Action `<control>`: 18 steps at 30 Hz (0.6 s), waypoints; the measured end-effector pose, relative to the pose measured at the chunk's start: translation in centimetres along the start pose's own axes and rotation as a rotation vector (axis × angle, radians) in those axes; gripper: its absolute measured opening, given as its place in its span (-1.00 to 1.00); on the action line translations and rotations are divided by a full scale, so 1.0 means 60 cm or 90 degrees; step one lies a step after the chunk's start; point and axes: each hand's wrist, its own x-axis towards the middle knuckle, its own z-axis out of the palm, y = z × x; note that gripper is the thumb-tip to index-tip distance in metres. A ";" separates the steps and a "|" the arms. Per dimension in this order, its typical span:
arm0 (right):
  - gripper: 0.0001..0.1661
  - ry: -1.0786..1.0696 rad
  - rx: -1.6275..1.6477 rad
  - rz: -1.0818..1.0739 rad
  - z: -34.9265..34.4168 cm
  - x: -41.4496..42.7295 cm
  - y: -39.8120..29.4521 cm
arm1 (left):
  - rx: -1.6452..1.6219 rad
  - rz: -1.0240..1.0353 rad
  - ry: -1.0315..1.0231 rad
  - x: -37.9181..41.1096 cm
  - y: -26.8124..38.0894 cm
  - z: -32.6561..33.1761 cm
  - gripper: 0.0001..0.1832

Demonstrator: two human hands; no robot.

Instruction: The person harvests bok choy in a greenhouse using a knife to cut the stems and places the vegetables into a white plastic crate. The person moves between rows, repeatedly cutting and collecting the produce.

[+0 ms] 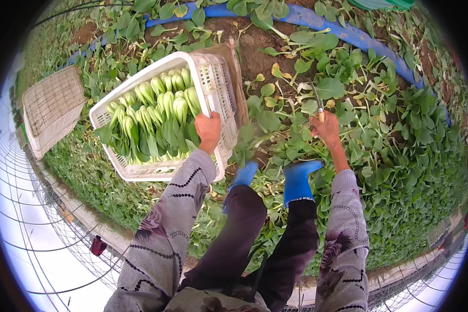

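Note:
My left hand (208, 131) grips the near right rim of a white plastic crate (140, 178). Rows of bok choy (144, 117) fill much of the crate, their pale stem bases facing away from me and their leaves towards me. Under the crate's right side is another white, brownish-stained container wall (236, 78); how they are stacked I cannot tell. My right hand (326, 126) is closed around the wooden handle of a small knife (319, 102), whose thin blade points away from me over cut leaves.
A blue flat hose (337, 26) curves across the far soil. Upturned stained crates (54, 105) stand at the left. Loose leaves (296, 78) litter the ground around my blue boots (297, 181). Dense standing greens (405, 187) grow at the right. Wire netting (62, 230) lies beyond.

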 end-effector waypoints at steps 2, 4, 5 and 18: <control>-0.80 0.036 0.247 0.053 0.074 -0.057 0.074 | 0.002 0.006 0.004 -0.002 -0.005 -0.001 -0.78; -0.79 0.066 0.427 0.102 0.144 -0.126 0.134 | 0.006 0.029 0.007 -0.004 0.004 -0.009 -0.78; -0.76 0.089 0.424 0.118 0.176 -0.149 0.175 | 0.013 -0.001 -0.021 -0.006 0.011 -0.010 -0.78; -0.64 0.180 0.178 -0.108 0.418 0.004 0.182 | -0.049 0.002 -0.094 0.002 0.029 -0.014 -0.74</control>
